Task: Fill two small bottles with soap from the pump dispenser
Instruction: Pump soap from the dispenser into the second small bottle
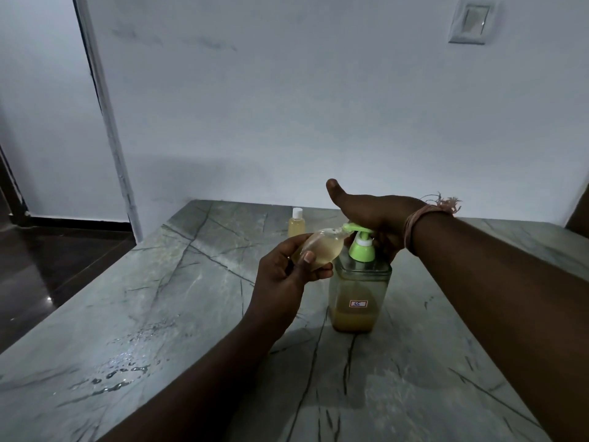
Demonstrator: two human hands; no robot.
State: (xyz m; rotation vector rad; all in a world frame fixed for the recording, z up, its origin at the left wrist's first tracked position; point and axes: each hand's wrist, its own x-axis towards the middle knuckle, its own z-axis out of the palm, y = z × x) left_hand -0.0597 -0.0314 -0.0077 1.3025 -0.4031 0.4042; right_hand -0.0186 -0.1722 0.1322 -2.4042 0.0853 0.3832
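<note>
Centrally, my left hand [288,272] grips a small bottle [318,248] between thumb and fingers, tilted, its mouth at the green nozzle of the pump dispenser [360,282]. My right hand [373,218] lies palm-down on the pump head, fingers hidden. Behind the dispenser stands a capped bottle [296,223] on the marble table [191,314].
</note>
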